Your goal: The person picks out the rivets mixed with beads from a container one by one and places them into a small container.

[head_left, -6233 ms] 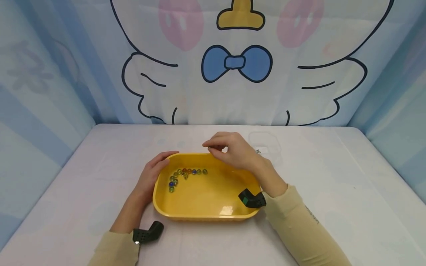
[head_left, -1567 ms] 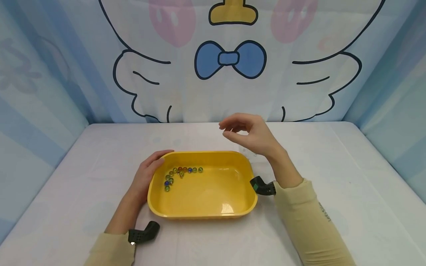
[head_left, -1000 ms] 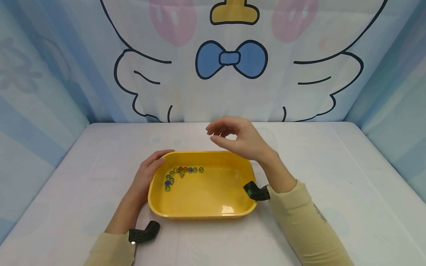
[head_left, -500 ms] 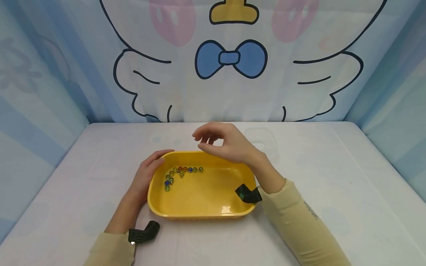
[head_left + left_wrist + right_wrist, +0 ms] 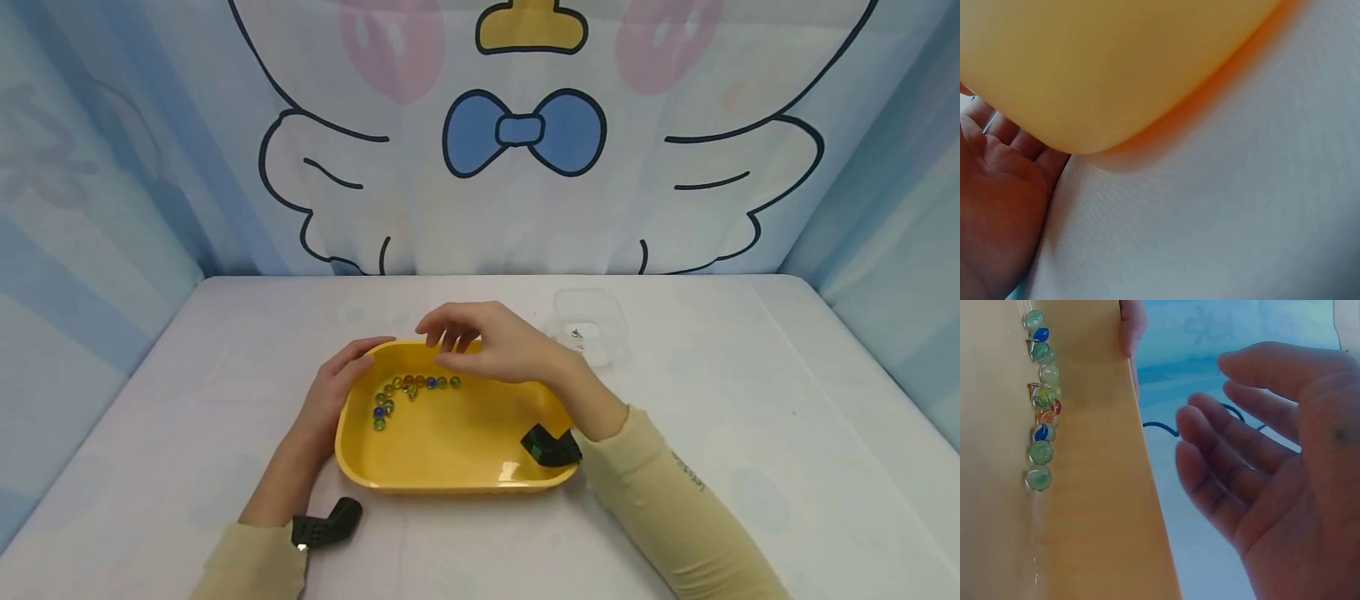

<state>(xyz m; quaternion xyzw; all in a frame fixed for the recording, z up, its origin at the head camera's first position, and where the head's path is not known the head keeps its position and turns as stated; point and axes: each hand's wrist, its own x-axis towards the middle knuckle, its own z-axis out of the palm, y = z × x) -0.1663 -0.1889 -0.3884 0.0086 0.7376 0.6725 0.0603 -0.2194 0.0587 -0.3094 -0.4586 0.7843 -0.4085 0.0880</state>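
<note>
A yellow tray point(image 5: 457, 442) stands before me with several glass marbles point(image 5: 441, 382) lined along its back and left inside. Two small metal pieces that look like screws point(image 5: 1035, 347) lie among them in the right wrist view. My left hand point(image 5: 333, 396) holds the tray's back left corner, thumb at the rim and fingers along the outside; its palm shows beside the outer wall in the left wrist view. Over the tray's back rim hovers my right hand point(image 5: 495, 342), fingers loosely bent and apart from the thumb, with nothing between them.
Behind the tray, to the right, sits a clear container point(image 5: 600, 321) with small metal pieces point(image 5: 577, 334) in it. A white cloth covers the table point(image 5: 750, 433). Patterned curtains point(image 5: 525, 217) stand at the back and sides.
My right hand pinched something small over the back rim at first, then was behind the tray near the container. It has since come left and nearer, empty. Left hand and tray stay put.
</note>
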